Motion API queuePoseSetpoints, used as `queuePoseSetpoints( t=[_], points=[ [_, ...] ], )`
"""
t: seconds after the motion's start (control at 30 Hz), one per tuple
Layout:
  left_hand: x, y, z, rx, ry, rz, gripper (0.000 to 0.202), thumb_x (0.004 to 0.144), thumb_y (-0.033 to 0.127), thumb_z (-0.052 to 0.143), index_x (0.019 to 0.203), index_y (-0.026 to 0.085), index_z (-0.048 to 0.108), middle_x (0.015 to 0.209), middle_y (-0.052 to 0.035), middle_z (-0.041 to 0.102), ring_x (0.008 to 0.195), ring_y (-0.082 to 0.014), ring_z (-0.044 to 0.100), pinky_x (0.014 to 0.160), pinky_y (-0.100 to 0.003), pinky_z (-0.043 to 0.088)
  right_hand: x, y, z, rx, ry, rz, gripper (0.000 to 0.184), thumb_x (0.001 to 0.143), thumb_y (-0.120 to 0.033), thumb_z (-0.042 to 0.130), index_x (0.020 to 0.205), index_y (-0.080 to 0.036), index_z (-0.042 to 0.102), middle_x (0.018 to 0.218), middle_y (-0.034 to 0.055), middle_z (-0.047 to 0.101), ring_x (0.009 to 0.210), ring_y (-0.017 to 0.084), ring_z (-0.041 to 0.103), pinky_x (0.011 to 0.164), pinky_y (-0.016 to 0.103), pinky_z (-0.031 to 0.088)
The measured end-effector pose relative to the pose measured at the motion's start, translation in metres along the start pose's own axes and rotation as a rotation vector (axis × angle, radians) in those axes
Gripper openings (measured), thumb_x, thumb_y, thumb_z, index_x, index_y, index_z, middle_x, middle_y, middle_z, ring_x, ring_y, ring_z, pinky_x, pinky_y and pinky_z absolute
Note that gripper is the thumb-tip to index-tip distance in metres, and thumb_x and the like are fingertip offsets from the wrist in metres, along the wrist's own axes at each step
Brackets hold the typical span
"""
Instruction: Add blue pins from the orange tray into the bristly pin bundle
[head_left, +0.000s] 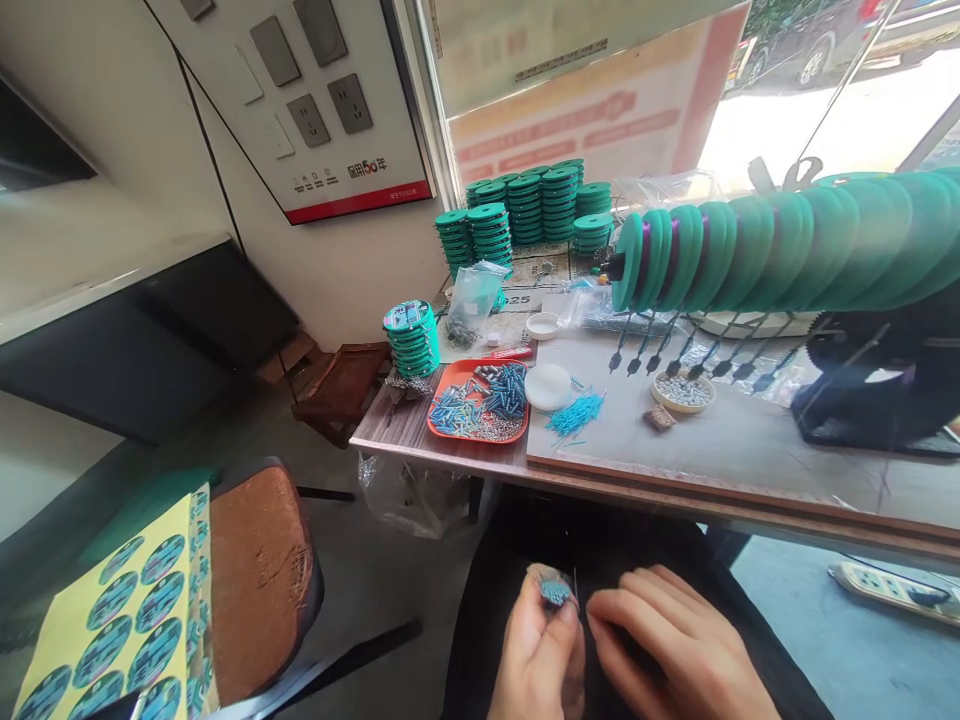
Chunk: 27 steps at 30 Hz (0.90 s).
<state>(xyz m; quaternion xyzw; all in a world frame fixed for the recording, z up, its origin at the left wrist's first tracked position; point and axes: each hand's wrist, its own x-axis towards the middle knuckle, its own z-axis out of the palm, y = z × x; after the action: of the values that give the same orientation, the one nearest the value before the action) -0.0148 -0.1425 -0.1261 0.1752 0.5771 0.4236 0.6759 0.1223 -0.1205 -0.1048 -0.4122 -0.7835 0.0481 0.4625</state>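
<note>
Low over my dark-clothed lap, my left hand is closed around a small bundle of blue tubes, whose ends show above the thumb. A thin upright strand, perhaps a wire or needle, stands just beside the bundle. My right hand is close by on the right, its fingers curled and pressed together. Whatever it may hold is hidden. Above my hands, on the table, lie a loose pile of bright blue tubes and an orange tray with blue tubes, darker blue pieces and small metal parts.
A rack of green spools with dangling weighted lines occupies the table's right. Stacked green spools stand behind. A dish of grey beads and a white round lid sit near the table edge. A brown stool bears label sheets.
</note>
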Motion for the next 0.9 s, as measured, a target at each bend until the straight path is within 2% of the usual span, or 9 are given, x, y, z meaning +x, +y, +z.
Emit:
queuePoseSetpoints(
  t=[0.07,0.1,0.2,0.37,0.57,0.63,0.7,0.8,0.9],
  points=[
    [-0.003,0.006,0.003,-0.043,-0.121,-0.090,0.047,0.064,0.049,0.070,0.095,0.017,0.056,0.057,0.0035,0.043,0.046,-0.0050,0.037,0.045,-0.015,0.027,0.003,-0.002,-0.002,0.038,-0.002,-0.028,0.014,0.079,-0.004,0.044,0.074,-0.015,0.051,0.057,-0.0003,0.046,0.052,0.009,0.043,0.052,0.021,0.032],
    [-0.005,0.010,0.005,-0.050,-0.166,-0.113,0.048,0.063,0.052,0.070,0.092,0.017,0.055,0.051,0.0062,0.035,0.041,-0.0032,0.028,0.043,-0.015,0.021,0.003,-0.002,-0.002,0.050,-0.002,-0.036,0.014,0.079,-0.004,0.044,0.075,-0.015,0.052,0.056,-0.0003,0.046,0.051,0.009,0.043,0.051,0.021,0.032],
    [-0.010,0.019,0.010,-0.045,-0.206,-0.137,0.054,0.058,0.056,0.071,0.088,0.016,0.051,0.046,0.0096,0.023,0.039,-0.0015,0.015,0.041,-0.014,0.011,0.003,-0.002,-0.002,0.063,-0.006,-0.036,0.015,0.078,-0.003,0.044,0.073,-0.015,0.051,0.055,-0.0007,0.045,0.050,0.008,0.043,0.050,0.021,0.033],
    [-0.011,0.023,0.013,-0.088,-0.222,-0.127,0.053,0.056,0.053,0.073,0.083,0.015,0.050,0.046,0.0091,0.026,0.040,-0.0016,0.018,0.041,-0.014,0.014,0.000,-0.001,-0.001,0.074,-0.023,-0.038,0.015,0.077,-0.003,0.044,0.074,-0.015,0.051,0.056,-0.0006,0.046,0.050,0.008,0.042,0.050,0.020,0.033],
    [-0.009,0.015,0.009,-0.157,-0.179,-0.146,0.049,0.060,0.045,0.075,0.094,0.015,0.058,0.051,0.0058,0.036,0.044,-0.0033,0.033,0.045,-0.013,0.027,-0.002,0.000,0.001,0.036,-0.021,-0.023,0.015,0.078,-0.004,0.043,0.074,-0.016,0.051,0.057,-0.0008,0.048,0.052,0.008,0.045,0.052,0.021,0.034],
    [-0.008,0.011,0.009,-0.185,-0.111,-0.129,0.047,0.060,0.041,0.076,0.096,0.015,0.060,0.060,0.0019,0.049,0.052,-0.0055,0.045,0.052,-0.014,0.036,-0.003,0.000,0.001,0.019,-0.014,-0.017,0.014,0.078,-0.004,0.043,0.074,-0.016,0.051,0.058,-0.0008,0.049,0.052,0.008,0.045,0.052,0.022,0.034],
    [-0.007,0.004,0.009,-0.198,-0.027,-0.077,0.047,0.058,0.036,0.078,0.099,0.017,0.061,0.083,-0.0038,0.061,0.075,-0.0112,0.057,0.066,-0.016,0.043,-0.003,0.001,0.001,0.001,-0.024,-0.002,0.013,0.079,-0.006,0.045,0.074,-0.016,0.051,0.058,-0.0007,0.048,0.052,0.008,0.045,0.053,0.022,0.034],
    [-0.004,-0.005,0.006,-0.131,0.039,0.001,0.049,0.059,0.035,0.077,0.103,0.018,0.062,0.111,-0.0073,0.058,0.108,-0.0204,0.050,0.084,-0.020,0.041,-0.002,0.001,0.002,-0.022,-0.021,0.024,0.012,0.081,-0.008,0.046,0.073,-0.015,0.051,0.058,-0.0003,0.048,0.051,0.008,0.044,0.052,0.022,0.034],
    [-0.002,-0.009,0.003,-0.051,0.048,0.046,0.053,0.059,0.037,0.076,0.106,0.019,0.062,0.118,-0.0081,0.055,0.119,-0.0234,0.041,0.091,-0.022,0.037,-0.001,0.001,0.000,-0.027,0.008,0.047,0.013,0.083,-0.011,0.045,0.073,-0.016,0.052,0.059,-0.0001,0.049,0.050,0.009,0.046,0.050,0.021,0.036]
  ],
)
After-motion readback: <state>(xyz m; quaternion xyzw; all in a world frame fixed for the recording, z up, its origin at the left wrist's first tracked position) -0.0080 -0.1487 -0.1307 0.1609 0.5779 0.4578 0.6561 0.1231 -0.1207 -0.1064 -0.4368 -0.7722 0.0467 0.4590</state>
